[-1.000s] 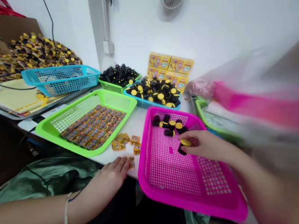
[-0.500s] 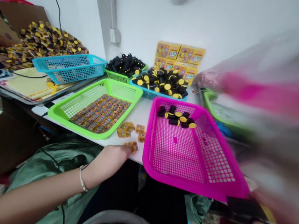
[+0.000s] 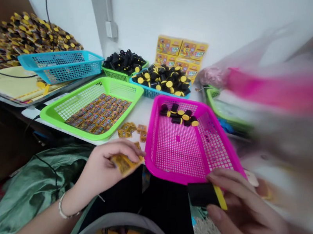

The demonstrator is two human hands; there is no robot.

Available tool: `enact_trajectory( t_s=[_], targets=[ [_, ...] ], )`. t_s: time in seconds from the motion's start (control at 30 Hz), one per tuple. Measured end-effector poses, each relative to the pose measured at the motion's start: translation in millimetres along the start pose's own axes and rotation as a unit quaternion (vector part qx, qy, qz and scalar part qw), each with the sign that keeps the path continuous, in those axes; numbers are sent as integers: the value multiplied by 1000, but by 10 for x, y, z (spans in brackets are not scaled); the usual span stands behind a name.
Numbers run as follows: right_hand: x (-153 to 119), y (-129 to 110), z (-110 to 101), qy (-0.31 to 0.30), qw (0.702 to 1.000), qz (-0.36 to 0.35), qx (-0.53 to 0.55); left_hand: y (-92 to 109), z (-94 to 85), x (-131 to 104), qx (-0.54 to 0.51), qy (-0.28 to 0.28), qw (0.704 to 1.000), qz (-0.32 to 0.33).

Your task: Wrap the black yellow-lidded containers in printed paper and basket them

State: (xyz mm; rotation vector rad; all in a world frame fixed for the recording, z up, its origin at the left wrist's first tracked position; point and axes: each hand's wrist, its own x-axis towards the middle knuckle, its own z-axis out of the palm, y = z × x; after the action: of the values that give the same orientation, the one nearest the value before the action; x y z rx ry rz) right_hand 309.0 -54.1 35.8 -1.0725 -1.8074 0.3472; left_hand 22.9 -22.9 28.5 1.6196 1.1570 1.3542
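Pinched in my left hand (image 3: 107, 162) is a small orange-yellow printed label (image 3: 126, 164), held over my lap at the table's front edge. More labels (image 3: 127, 129) lie on the white table between the green basket and the magenta basket. My right hand (image 3: 248, 214) grips a black cylindrical container with a yellow cap (image 3: 205, 194), tilted on its side by the near rim of the magenta basket (image 3: 149, 159). Several similar black containers (image 3: 178, 114) rest at that basket's far end. The green basket (image 3: 48, 115) holds rows of containers with printed wraps (image 3: 99, 114).
Behind stand a blue basket (image 3: 148, 92) heaped with yellow-capped containers and a green one (image 3: 115, 74) with black pieces. Yellow boxes (image 3: 181, 53) are stacked against the wall. An empty-looking blue basket (image 3: 63, 66) sits left. A blurred plastic bag (image 3: 282, 93) fills the right side.
My left hand has lifted a label off the table and drawn it back toward me. My right hand has come in from the right with the black container. The view has shifted slightly.
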Motion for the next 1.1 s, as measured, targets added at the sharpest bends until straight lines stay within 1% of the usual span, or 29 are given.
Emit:
enact_trajectory(
  t_s=[0.07,0.13,0.2,0.27,0.33,0.37,0.47,0.57,0.67,0.73,0.83,0.93,1.03,1.1],
  targets=[
    [79,-90,101,-3,998,-13,64,23,77,-40,-31,-22,998,-47],
    [142,-165,191,2,994,-8,112,15,140,-89,-40,-15,995,-91],
    [199,-227,273,25,989,17,143,6,172,-136,-45,-37,993,-104],
    [256,-270,345,53,983,41,174,14,173,-169,-41,-83,991,-93],
    [312,-300,402,60,971,61,225,40,154,-179,-5,-125,990,-58],
    [338,-314,423,56,962,69,257,56,141,-177,21,-139,989,-33],
    [406,-373,459,15,934,99,343,98,115,-154,83,-165,983,23],
    [459,-443,465,-22,916,120,382,118,111,-140,90,-201,975,20],
    [493,-471,472,-36,904,130,406,114,110,-153,67,-227,972,9],
    [498,-454,485,-48,899,133,415,101,101,-172,48,-224,973,11],
    [478,-394,513,-82,898,146,406,88,78,-197,36,-185,982,19],
    [451,-335,532,-90,910,147,378,94,56,-197,42,-144,987,53],
    [448,-313,537,-89,920,136,358,119,58,-178,45,-134,985,96],
    [459,-322,536,-95,921,135,354,142,82,-170,48,-125,985,108]
  ],
)
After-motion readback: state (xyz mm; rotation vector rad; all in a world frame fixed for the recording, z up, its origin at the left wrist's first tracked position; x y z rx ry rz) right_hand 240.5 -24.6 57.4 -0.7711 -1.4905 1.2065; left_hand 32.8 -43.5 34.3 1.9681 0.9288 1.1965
